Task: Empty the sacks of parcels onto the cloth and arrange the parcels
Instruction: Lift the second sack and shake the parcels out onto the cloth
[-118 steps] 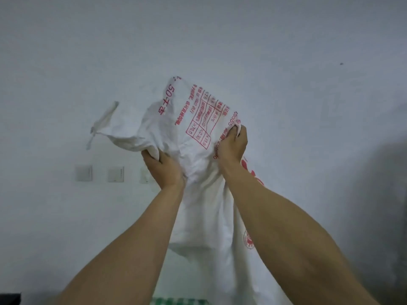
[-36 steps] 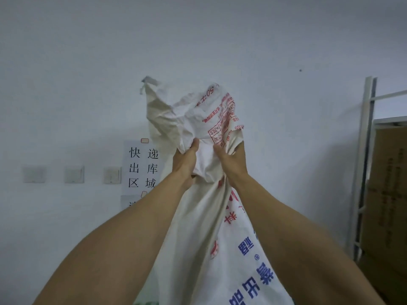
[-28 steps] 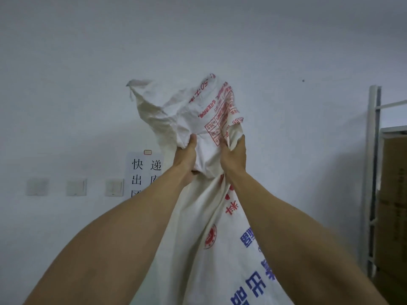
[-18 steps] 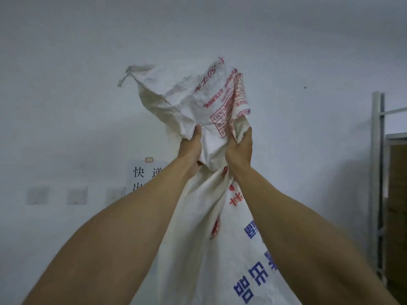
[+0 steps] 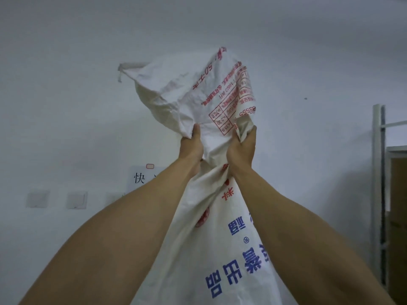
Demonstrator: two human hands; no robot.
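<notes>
- Sack (image 5: 198, 102) of white woven fabric, printed in red and blue, held upside down at arm's length against the wall (image 5: 66, 62); closed bottom end bunched uppermost, long body hanging down between the forearms and out of view at the lower edge.
- Wall behind carries a paper sign (image 5: 141, 178), partly hidden by the left forearm, and switch plates (image 5: 76, 199); metal shelving (image 5: 377, 172) at the right edge.
- Left hand (image 5: 191, 146) closed around a gather of sack fabric on the left side; thumb pointing up.
- Right hand (image 5: 241, 148) likewise clenched on a fold of fabric just beside it.
- Parcels and cloth not in view; sack mouth below the frame, so remaining contents cannot be confirmed. Hanging body looks slack, possibly nearly empty.
- Step in hand, as judged: shaking out the inverted sack.
- Next move calls for a firm hold on both gathers, a lift or shake to clear any last parcels, then a check below before setting the sack aside.
</notes>
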